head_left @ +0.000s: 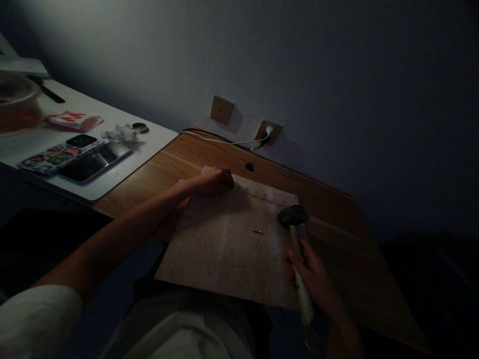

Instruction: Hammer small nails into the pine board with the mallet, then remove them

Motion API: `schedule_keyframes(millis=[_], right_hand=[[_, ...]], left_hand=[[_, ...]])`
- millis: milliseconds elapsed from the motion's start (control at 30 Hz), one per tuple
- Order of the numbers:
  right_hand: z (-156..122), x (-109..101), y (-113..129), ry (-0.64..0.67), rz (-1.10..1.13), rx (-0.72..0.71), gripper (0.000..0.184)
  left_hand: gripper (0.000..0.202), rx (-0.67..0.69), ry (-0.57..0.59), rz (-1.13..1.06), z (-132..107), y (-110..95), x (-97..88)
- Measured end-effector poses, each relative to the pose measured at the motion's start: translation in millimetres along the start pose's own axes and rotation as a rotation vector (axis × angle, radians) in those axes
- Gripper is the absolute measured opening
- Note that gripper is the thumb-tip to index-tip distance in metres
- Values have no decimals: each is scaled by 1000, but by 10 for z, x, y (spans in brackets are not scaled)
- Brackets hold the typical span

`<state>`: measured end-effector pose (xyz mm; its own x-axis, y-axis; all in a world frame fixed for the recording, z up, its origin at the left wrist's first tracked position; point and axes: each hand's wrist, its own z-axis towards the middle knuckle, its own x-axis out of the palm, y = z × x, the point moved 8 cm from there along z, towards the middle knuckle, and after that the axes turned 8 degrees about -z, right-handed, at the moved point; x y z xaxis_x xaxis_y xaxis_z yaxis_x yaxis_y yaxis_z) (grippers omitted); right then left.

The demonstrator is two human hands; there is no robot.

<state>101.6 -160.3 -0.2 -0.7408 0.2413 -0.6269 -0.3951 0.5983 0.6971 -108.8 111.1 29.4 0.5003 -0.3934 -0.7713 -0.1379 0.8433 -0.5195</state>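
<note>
A thin wooden board [224, 249] lies on the brown wooden table. Along its far edge runs a row of several small nails [264, 195] standing up. My left hand [219, 182] rests at the board's far left corner, beside the end of that row; its fingers are pinched together, and whatever they hold is hidden. In my right hand [312, 271] is a hammer [293, 216] with a dark, rounded head and a pale handle, its head raised over the board's right side. One loose nail [258, 232] lies flat near the board's middle.
At the left, a white table [123, 174] bears two phones [93, 162], crumpled clear plastic [123, 133], a red-and-white packet [75, 120] and a tub [18, 104]. White and black cables [224, 141] run along the wall to a socket [267, 132].
</note>
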Motion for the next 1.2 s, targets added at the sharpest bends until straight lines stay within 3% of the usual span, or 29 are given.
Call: schedule_keyframes(millis=[233,600,767,1033,1200], right_hand=[[-28,25,22,-31,38,-8,79],[23,7,110,-97,80,-124,57],[-7,112,404,-69,95,-192,64],[205,551,1151,131,91,-395,45],[352,753,1364,133,60,-469,36]], left_hand=[[18,15,-18,16,-16,-86,-30],[20,-75,-39,-72,3,55,20],[16,-56,-46,-80,21,81,27],[37,-151,-65,-174,-8,169,22],[41,-166,-82,-213,-21,163,-4]])
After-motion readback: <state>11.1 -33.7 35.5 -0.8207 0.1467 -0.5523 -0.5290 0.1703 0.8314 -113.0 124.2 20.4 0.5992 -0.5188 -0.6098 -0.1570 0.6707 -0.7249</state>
